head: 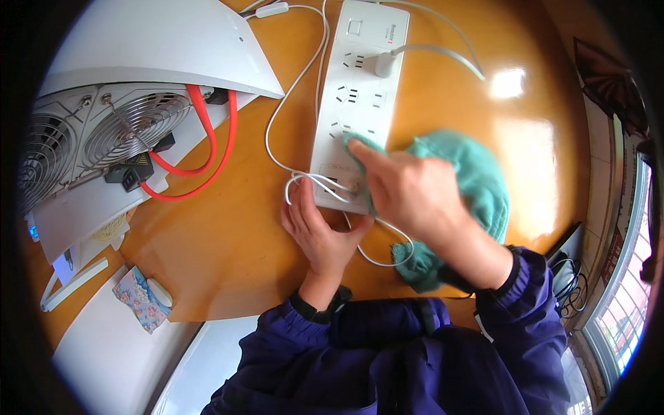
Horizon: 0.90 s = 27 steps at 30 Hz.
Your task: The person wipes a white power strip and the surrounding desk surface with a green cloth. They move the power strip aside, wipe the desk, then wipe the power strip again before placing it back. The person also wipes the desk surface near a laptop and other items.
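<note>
A long white power strip (346, 106) lies on the wooden desktop before me. My left hand (327, 236) grips its near end between thumb and fingers. My right hand (402, 179) presses a green cloth (480, 179) onto the strip's face, its index finger pushing a fold of it close to the lower sockets; the rest of the cloth spreads to the right over the desk. Near the strip's close end, thin white cables (324, 181) loop over my left fingers, some running to the USB ports. A white plug (385, 65) sits in an upper socket. My right palm is hidden.
At left stands a white casing with metal-grilled fans (137, 124) and red cables (231, 129). A cable with an inline switch (272, 9) crosses behind. A patterned packet (140, 301) lies at the lower left. At the right edge are black cables (573, 290) and a barred window (625, 311).
</note>
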{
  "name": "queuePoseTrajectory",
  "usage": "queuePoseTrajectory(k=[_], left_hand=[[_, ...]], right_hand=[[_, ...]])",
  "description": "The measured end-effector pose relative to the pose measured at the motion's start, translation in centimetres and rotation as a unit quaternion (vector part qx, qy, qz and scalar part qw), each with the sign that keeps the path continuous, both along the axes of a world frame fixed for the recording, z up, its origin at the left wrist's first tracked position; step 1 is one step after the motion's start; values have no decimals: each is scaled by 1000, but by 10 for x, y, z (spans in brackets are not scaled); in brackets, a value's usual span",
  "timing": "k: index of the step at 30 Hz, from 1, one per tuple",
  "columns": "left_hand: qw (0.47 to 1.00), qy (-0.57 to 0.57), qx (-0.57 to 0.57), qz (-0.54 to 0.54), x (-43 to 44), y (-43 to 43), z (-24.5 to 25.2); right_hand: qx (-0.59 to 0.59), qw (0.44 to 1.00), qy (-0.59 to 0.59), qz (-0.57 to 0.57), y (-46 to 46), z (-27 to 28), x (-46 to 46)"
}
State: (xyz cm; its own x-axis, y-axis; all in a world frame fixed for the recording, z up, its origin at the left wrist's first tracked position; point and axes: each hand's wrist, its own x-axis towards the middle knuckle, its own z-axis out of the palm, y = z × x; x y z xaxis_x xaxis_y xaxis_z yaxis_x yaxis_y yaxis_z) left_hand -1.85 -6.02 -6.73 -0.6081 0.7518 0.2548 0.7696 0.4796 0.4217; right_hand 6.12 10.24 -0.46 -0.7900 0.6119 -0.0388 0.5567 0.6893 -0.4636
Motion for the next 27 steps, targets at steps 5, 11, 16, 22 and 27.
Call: queuePoseTrajectory(k=[5,11,16,22,27], left_hand=[[1000,-1,11,-2,-1,0,-2],[1000,-2,3,-2,0,-2,-1],[1000,-4,15,-1,-1,0,-3],[1000,-2,3,-9,-1,0,2],[1000,-2,9,-4,0,1,1]], right_hand=[[55,995,52,-59,22,-5,-8],[-48,998,4,43,9,-2,2],[46,997,51,-45,31,-13,-13],[-50,998,10,42,7,-1,6],[-9,997,61,-49,30,-9,-2]])
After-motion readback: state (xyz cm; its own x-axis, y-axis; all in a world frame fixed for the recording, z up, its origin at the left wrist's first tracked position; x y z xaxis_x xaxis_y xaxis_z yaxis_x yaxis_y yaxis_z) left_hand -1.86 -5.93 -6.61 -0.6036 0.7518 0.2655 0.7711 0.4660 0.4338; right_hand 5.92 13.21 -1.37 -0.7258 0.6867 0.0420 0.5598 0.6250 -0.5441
